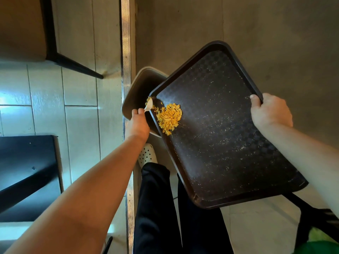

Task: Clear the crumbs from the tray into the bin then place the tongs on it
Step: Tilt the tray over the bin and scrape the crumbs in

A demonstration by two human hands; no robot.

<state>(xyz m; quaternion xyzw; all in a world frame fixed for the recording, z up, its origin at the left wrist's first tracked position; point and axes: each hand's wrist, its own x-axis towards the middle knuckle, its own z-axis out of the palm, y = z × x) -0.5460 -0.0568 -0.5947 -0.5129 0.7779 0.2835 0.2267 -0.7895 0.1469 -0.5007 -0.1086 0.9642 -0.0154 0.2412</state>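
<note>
Pale floor tiles at nine o'clock meet a grey concrete floor at twelve, split by a metal strip (pixel 126 52); dark furniture legs stand at the left. A brown tray (pixel 220 129) is held tilted over a beige bin (pixel 139 83), its long axis running from five o'clock up toward eleven. The right hand (pixel 269 110) grips the three o'clock rim, fingers curled over it. The yellow crumbs (pixel 168 116) are heaped at the tray's nine o'clock edge — right above the bin. The left hand (pixel 137 123), nearer them, pinches a small white scraper (pixel 149 105) touching that corner. No tongs are in view — the sweep toward the bin looks unfinished.
</note>
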